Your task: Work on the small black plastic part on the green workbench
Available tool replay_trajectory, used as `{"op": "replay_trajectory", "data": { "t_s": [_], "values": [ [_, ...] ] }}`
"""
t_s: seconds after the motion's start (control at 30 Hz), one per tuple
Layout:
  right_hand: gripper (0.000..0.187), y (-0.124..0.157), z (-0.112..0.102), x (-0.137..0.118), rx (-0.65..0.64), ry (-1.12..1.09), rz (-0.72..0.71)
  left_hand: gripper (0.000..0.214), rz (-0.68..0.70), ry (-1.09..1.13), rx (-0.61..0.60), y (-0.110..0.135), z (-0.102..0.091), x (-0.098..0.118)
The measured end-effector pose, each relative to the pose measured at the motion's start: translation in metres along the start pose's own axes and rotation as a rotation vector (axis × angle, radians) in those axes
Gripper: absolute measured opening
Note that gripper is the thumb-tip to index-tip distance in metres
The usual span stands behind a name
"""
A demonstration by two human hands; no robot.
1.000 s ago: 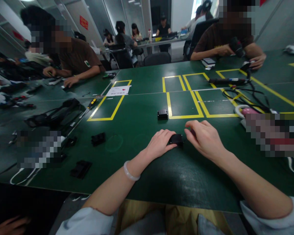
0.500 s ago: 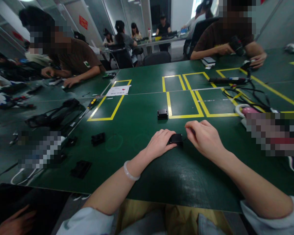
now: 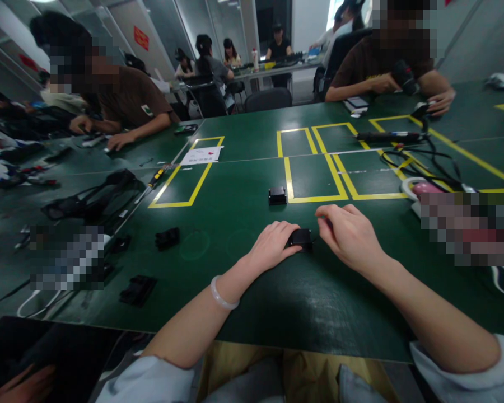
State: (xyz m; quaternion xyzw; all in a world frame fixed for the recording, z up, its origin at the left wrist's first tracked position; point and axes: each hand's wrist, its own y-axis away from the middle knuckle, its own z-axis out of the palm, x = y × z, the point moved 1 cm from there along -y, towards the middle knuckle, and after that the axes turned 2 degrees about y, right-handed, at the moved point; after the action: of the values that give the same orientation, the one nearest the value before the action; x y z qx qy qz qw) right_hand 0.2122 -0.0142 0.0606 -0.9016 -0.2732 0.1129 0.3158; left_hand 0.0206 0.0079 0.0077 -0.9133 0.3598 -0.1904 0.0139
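A small black block (image 3: 301,238) lies on the green table (image 3: 243,218) between my two hands. My left hand (image 3: 272,245) rests on the table with its curled fingers pressed against the block's left side. My right hand (image 3: 349,236) sits just right of the block, fingers curled downward, fingertips close to it; whether they touch it is hidden. A second small black block (image 3: 278,195) stands a little farther away, beside a yellow-taped rectangle (image 3: 315,179).
More black parts (image 3: 167,238) (image 3: 138,290) lie at the left. A screwdriver (image 3: 156,178), black straps (image 3: 96,196) and a paper sheet (image 3: 202,155) are beyond. Cables (image 3: 420,162) and a pink object (image 3: 424,189) are at the right. Other people sit across the table.
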Motion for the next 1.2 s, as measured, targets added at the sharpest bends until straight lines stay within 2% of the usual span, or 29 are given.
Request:
{"op": "replay_trajectory", "data": {
  "t_s": [0.13, 0.3, 0.7, 0.9, 1.2],
  "values": [
    [0.014, -0.0004, -0.0002, -0.0004, -0.035, -0.014, -0.001, 0.038, -0.005, 0.001, 0.001, -0.0001, -0.0001, 0.0001],
    [0.014, -0.001, -0.0005, -0.0008, 0.002, 0.014, -0.005, 0.038, -0.003, 0.003, 0.009, 0.0004, 0.0009, -0.0001],
    [0.012, -0.0011, 0.0011, -0.0001, -0.005, 0.03, 0.003, 0.038, 0.013, 0.008, 0.034, 0.0005, 0.0035, -0.0021],
    [0.016, -0.0017, -0.0012, -0.0006, -0.052, 0.012, -0.032, 0.039, 0.016, 0.007, 0.024, 0.0001, 0.002, -0.0012],
    [0.012, -0.0012, -0.0002, -0.0019, 0.016, 0.041, -0.031, 0.038, 0.01, 0.01, 0.03, 0.0001, 0.003, -0.0021]
  ]
}}
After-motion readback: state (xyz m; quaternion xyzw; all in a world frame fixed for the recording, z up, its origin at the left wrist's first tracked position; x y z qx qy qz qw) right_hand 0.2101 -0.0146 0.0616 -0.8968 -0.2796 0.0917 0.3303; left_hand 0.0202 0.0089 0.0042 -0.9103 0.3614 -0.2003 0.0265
